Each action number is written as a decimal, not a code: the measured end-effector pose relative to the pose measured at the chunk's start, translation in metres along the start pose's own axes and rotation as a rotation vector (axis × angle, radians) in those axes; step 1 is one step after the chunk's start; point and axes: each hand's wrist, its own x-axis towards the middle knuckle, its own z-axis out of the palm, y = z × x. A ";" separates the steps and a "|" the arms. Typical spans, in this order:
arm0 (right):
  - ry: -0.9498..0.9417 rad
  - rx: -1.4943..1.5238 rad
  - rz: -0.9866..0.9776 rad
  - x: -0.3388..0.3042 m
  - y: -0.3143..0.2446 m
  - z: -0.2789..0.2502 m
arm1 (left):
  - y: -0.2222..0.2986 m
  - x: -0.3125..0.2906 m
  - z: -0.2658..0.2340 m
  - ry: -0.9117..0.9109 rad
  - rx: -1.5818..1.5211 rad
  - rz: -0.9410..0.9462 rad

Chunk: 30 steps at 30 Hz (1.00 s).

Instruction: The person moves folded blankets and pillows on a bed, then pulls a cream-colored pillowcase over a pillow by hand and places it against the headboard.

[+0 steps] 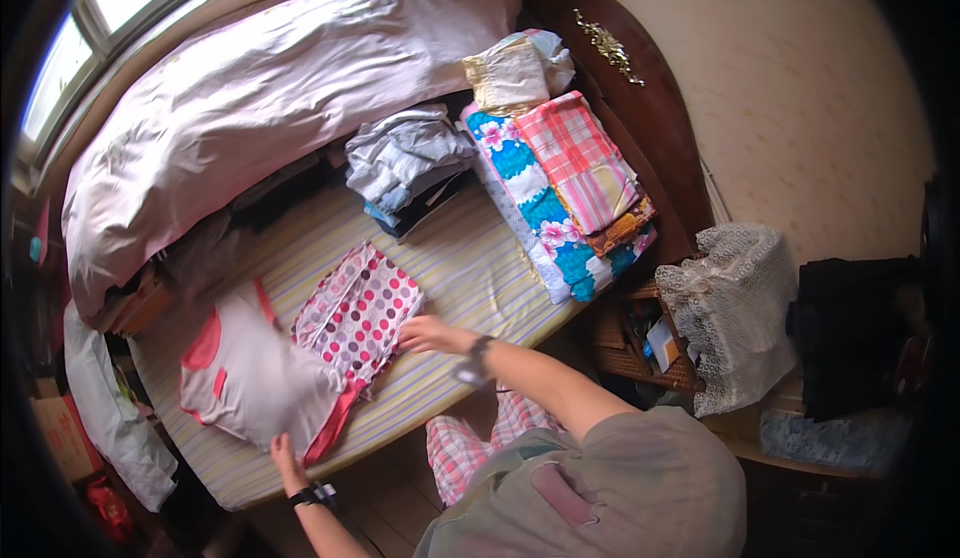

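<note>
A white short-sleeved shirt (262, 390) with pink-red neckline and trim lies spread near the left end of the bed, somewhat blurred. My left hand (287, 461) is at its near edge, fingers closed on the fabric. Just to the right, a garment with pink, red and grey polka dots (358, 320) lies partly beneath the shirt. Beside its right edge is my right hand (430, 335), fingers apart and loosely bent, holding nothing I can see. Dark bands circle both wrists.
A striped sheet (470, 258) covers the bed. Folded grey clothes (412, 158) are stacked behind. To the right lie a blue floral bedding pile (530, 193) and folded pink plaid cloth (580, 153). A pale-pink-covered long mound (300, 68) lines the window side. White lace (735, 308) drapes at right.
</note>
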 end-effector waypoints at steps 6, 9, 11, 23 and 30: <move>0.686 0.732 -0.441 -0.096 -0.035 -0.270 | 0.050 -0.051 0.270 -0.442 0.092 -0.078; 0.689 1.040 -0.650 -0.108 -0.062 -0.312 | 0.070 -0.083 0.375 -0.605 0.196 -0.100; 0.637 1.239 -0.805 -0.108 -0.081 -0.328 | 0.096 -0.107 0.440 -0.700 0.229 -0.097; 0.653 1.287 -0.710 -0.137 -0.119 -0.314 | 0.162 -0.188 0.682 -1.049 0.263 -0.012; 0.758 1.061 -0.867 -0.139 -0.133 -0.336 | 0.176 -0.221 0.759 -1.133 0.054 -0.122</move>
